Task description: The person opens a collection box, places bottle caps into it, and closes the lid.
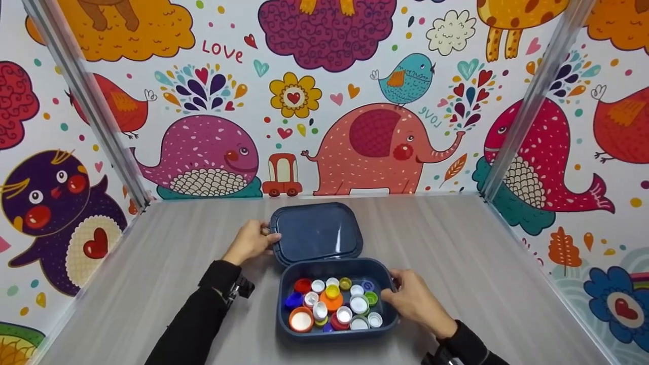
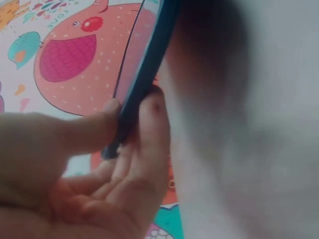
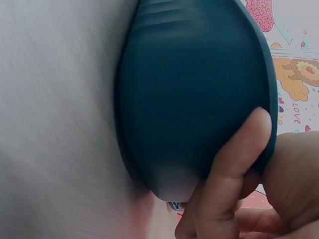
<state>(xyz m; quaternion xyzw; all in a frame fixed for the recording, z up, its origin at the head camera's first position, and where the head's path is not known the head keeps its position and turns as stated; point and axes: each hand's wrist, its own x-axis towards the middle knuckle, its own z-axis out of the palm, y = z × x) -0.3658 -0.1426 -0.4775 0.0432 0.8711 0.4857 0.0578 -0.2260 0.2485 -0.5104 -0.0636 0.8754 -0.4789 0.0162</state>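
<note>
A dark blue plastic box (image 1: 337, 336) stands uncovered on the table, with several bottle caps (image 1: 332, 301) of many colours inside. Behind it, at the box's far edge, is its dark blue lid (image 1: 317, 232). My left hand (image 1: 252, 241) pinches the lid's left edge between thumb and fingers; the left wrist view shows the lid's rim (image 2: 144, 74) held edge-on. My right hand (image 1: 417, 299) grips the box's right wall, thumb over the rim. In the right wrist view the fingers (image 3: 232, 169) lie against the outside of the box (image 3: 194, 99).
The grey wood-grain table (image 1: 203, 228) spreads around the box. Printed cartoon panels (image 1: 365, 147) rise at the back and both sides, joined by metal corner posts (image 1: 91, 101).
</note>
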